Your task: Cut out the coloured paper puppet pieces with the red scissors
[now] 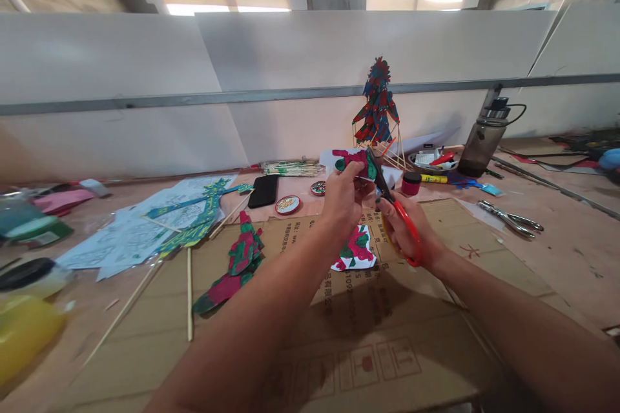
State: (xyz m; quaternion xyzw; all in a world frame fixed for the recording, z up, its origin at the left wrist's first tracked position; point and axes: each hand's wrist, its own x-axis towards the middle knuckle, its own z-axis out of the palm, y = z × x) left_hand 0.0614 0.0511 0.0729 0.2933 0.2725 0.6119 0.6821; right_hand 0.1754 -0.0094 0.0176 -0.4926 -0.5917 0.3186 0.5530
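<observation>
My left hand (pixel 343 197) pinches a painted red-and-green paper piece (pixel 352 160) and holds it up above the cardboard sheet (pixel 368 335). My right hand (pixel 404 226) grips red-handled scissors (pixel 400 213), whose dark blades reach up into the paper piece. Another painted cutout with a white border (pixel 356 250) lies on the cardboard just below my hands. A longer red-and-green cutout (pixel 237 264) lies to the left on the cardboard.
A finished colourful puppet on sticks (pixel 378 106) leans on the back wall. Line-drawing sheets (pixel 130 235), a black phone (pixel 264 191), small round tins (pixel 287 204), a red jar (pixel 411 183), a water bottle (pixel 484 135), pliers (pixel 508 219) and thin wooden sticks (pixel 189 290) surround the cardboard.
</observation>
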